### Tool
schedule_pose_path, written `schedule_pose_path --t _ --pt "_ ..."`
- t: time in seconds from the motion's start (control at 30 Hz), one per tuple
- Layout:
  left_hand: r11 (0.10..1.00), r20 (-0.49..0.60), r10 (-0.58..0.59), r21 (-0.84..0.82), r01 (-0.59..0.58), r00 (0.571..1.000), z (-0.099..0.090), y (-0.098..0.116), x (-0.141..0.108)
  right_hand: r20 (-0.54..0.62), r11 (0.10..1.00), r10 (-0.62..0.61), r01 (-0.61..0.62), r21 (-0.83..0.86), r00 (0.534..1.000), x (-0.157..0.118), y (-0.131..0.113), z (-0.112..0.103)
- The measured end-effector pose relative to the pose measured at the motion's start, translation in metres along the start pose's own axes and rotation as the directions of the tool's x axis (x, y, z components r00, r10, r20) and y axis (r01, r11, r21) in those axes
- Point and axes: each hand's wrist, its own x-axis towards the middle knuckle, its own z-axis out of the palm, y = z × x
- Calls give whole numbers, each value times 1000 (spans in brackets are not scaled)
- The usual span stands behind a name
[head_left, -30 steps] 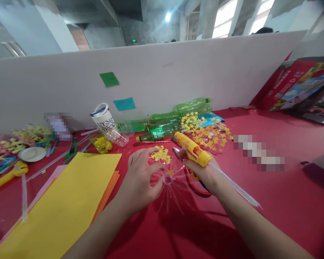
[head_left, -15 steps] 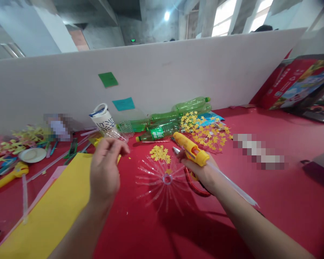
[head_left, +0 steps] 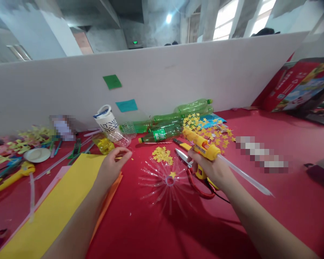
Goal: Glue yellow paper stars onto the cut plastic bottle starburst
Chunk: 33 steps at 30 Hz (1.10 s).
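My right hand (head_left: 209, 165) is wrapped round a yellow hot glue gun (head_left: 201, 145), whose nozzle points away to the left and whose clear glue stick (head_left: 247, 176) sticks out behind. Below it lie scissors (head_left: 199, 191) with red handles, blades showing just left of the hand. My left hand (head_left: 113, 167) hovers over the edge of the yellow paper, thumb and fingertips pinched together; anything between them is too small to make out. Between the hands sits a clear plastic bottle neck cut into spreading strips (head_left: 169, 180), with a yellow star (head_left: 172, 175) at its ring. Behind it is a pile of yellow stars (head_left: 162, 155).
Green plastic bottles (head_left: 164, 124) lie along the white partition (head_left: 162, 72), beside a white patterned cup (head_left: 106, 120) and more scattered stars (head_left: 221, 140). A utility knife (head_left: 182, 144) lies behind the scissors. Yellow paper (head_left: 56, 205) and another glue gun (head_left: 13, 177) are left.
My left hand has turned and shifted slightly right, still pinched. The glue gun in my right hand has moved a little right and toward me, uncovering the scissor blades and utility knife.
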Motion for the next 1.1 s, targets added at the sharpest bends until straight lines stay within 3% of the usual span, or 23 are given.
schedule_pose_path --t 0.1,0.17,0.27,0.33,0.43,0.53,0.7,0.83,0.9,1.0,1.1 --pt "999 -42 19 42 -17 999 0 4 0 34 1000 -2 2 -9 999 1 -3 -4" --pt "999 -29 -3 -52 1 1000 1 7 -1 66 998 -1 4 -55 998 2 -6 -7" --pt "961 91 -96 -251 116 991 5 12 -4 111 990 -23 38 -138 994 4 -12 -12" --pt "940 164 -146 -283 189 976 8 15 -7 133 981 -47 71 -182 990 7 -16 -14" --pt "946 169 -173 -247 212 970 11 20 -8 112 974 -12 37 -223 994 12 -17 -13" --pt "966 144 -184 -154 206 972 11 22 -9 77 987 2 10 -160 997 15 -11 -13" --pt "969 15 -242 49 241 970 6 18 -6 77 999 4 0 -54 997 17 5 -14" --pt "996 109 -92 -7 94 990 3 13 2 68 1000 -21 21 0 997 18 15 -16" --pt "1000 99 -7 29 5 995 0 10 6 65 1000 -19 20 -7 998 20 17 -17" --pt "998 83 9 62 -14 996 -2 4 12 47 999 -27 28 -32 999 21 18 -19" --pt "999 127 -8 -51 15 992 2 0 12 39 998 -11 13 -61 999 19 16 -19"
